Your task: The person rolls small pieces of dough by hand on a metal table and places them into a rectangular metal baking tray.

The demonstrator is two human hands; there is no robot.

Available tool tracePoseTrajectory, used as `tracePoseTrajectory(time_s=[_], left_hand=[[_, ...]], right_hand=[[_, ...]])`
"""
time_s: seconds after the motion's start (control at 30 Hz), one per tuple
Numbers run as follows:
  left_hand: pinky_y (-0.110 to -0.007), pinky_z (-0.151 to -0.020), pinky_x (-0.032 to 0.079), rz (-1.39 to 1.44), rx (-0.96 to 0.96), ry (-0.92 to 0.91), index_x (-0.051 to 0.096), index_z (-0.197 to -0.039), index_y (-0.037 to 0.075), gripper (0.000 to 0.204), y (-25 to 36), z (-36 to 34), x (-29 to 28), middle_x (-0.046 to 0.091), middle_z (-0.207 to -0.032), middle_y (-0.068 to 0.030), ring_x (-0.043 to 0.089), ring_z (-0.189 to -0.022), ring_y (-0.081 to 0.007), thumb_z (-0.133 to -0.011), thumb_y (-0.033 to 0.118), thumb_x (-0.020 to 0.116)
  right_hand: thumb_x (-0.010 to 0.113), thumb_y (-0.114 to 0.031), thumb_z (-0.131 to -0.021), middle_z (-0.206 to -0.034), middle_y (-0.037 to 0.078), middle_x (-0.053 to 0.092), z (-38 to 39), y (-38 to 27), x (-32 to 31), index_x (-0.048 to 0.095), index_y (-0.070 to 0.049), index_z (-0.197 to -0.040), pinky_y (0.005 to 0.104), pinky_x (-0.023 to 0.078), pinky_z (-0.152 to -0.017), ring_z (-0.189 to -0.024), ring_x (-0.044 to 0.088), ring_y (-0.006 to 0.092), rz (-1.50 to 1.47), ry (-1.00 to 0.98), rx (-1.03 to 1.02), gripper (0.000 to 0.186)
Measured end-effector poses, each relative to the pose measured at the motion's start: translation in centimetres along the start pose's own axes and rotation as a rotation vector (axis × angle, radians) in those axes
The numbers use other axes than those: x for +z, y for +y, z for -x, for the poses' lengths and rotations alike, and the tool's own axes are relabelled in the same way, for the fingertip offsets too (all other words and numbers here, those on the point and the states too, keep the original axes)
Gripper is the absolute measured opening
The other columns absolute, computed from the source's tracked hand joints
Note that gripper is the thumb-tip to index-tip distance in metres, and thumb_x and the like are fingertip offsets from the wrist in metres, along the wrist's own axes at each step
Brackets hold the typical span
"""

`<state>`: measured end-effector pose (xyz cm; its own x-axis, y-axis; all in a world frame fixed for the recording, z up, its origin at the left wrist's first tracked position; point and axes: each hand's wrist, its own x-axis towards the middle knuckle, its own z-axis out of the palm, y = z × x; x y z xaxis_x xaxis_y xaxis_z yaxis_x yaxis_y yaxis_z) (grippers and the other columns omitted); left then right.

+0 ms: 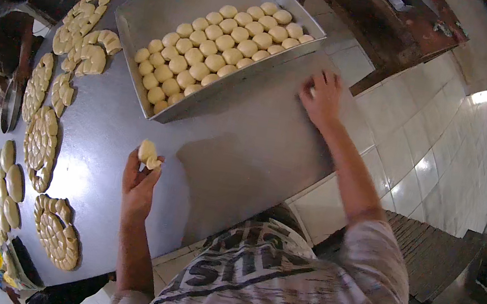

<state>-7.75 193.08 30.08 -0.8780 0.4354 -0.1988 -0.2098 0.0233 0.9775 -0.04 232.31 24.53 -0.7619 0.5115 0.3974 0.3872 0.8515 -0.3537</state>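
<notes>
My left hand (pixel 138 183) holds a small pale dough piece (pixel 147 154) in its fingertips, just above the steel table (pixel 226 143). My right hand (pixel 322 99) presses down on the table near the right corner of a metal baking tray (pixel 229 80), and a bit of pale dough shows under its fingers. In the tray lie several rows of round dough balls (pixel 221 45), packed close together and filling its nearer half.
Along the table's left edge lie several round clusters of shaped dough (pixel 43 144) and oval dough pieces (pixel 9 180). Another person (pixel 10 48) stands at the far left. A dark wooden bench (pixel 395 23) stands beyond the table, on a pale tiled floor (pixel 433 149).
</notes>
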Motion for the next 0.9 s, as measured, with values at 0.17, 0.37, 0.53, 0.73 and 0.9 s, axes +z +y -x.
tracePoseTrajectory(time_s=[0.17, 0.37, 0.53, 0.73, 0.9], left_hand=[[-0.027, -0.084, 0.044, 0.259, -0.145, 0.085, 0.049, -0.108, 0.004, 0.016, -0.1, -0.3, 2.7, 0.054, -0.101, -0.0077, 0.055, -0.092, -0.0156, -0.092, 0.007, 0.049], [-0.022, -0.056, 0.032, 0.115, -0.053, 0.245, 0.040, -0.077, 0.013, 0.022, -1.4, -0.9, 4.2, 0.042, -0.068, 0.0033, 0.038, -0.061, -0.0066, -0.086, 0.010, 0.060], [-0.023, -0.053, 0.030, -0.037, -0.094, 0.503, 0.037, -0.072, 0.014, 0.031, -1.4, 1.2, -1.7, 0.038, -0.064, 0.0048, 0.034, -0.056, -0.0060, -0.083, 0.019, 0.066], [-0.023, -0.059, 0.033, -0.147, -0.072, 0.377, 0.043, -0.083, 0.011, 0.023, -2.3, 0.7, -0.5, 0.039, -0.073, 0.0046, 0.038, -0.067, -0.0062, -0.085, 0.019, 0.064], [-0.029, -0.081, 0.041, 0.209, -0.104, 0.220, 0.047, -0.102, 0.007, 0.023, 0.6, -1.6, 0.0, 0.051, -0.096, -0.0049, 0.050, -0.089, -0.0130, -0.094, 0.028, 0.049]], right_hand=[[0.064, -0.015, -0.073, -0.091, 0.013, 0.055, 2.3, -3.9, 0.8, 0.053, -0.005, -0.086, 0.0433, 0.038, -0.087, -0.090, 0.050, 0.0332, -0.270, -0.118, -0.236, 0.020], [0.065, -0.009, -0.070, -0.091, 0.013, 0.055, -1.0, 0.7, -1.1, 0.055, -0.005, -0.089, 0.0427, 0.039, -0.090, -0.096, 0.051, 0.0334, -0.095, -0.024, -0.173, 0.022], [0.065, -0.008, -0.072, -0.094, 0.012, 0.057, 1.2, 0.9, -4.9, 0.058, -0.003, -0.093, 0.0376, 0.045, -0.084, -0.090, 0.056, 0.0276, -0.159, -0.270, -0.216, 0.023], [0.059, -0.020, -0.085, -0.086, 0.008, 0.064, -19.1, -6.1, -1.3, 0.061, -0.001, -0.101, 0.0314, 0.047, -0.072, -0.080, 0.060, 0.0198, -0.825, 0.407, -0.141, 0.025], [0.055, -0.019, -0.087, -0.095, 0.014, 0.065, -22.1, -9.8, 8.0, 0.061, -0.004, -0.102, 0.0385, 0.049, -0.074, -0.086, 0.062, 0.0310, -0.308, 0.100, -0.190, 0.022]])
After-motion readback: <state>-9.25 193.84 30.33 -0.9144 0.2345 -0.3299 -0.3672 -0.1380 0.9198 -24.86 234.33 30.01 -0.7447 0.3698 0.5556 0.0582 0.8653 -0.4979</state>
